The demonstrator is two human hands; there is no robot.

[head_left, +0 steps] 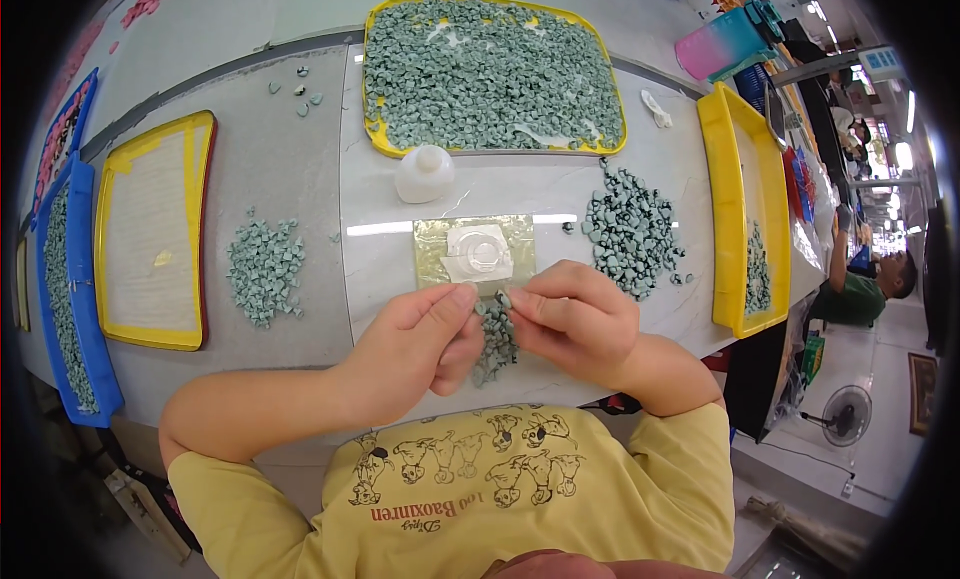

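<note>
My left hand (425,334) and my right hand (580,317) meet near the table's front edge, thumbs and forefingers pinched. Between the right fingertips is a small grey-green piece (503,299) with a dark side. The left fingertips close on another small grey-green piece (481,307), mostly covered by the thumb. Below the fingers lies a small heap of grey-green pieces (493,351), partly hidden by both hands. Just beyond the hands, a small white round dish (483,252) sits on white paper over a yellowish mat (430,269).
A white bottle (425,175) stands before a yellow-rimmed tray (374,129) full of similar pieces. Loose piles lie left (265,269) and right (630,229), the right one with dark parts showing. Yellow bin (725,219), flat yellow-edged tray (150,239) and blue bin (85,309) flank them.
</note>
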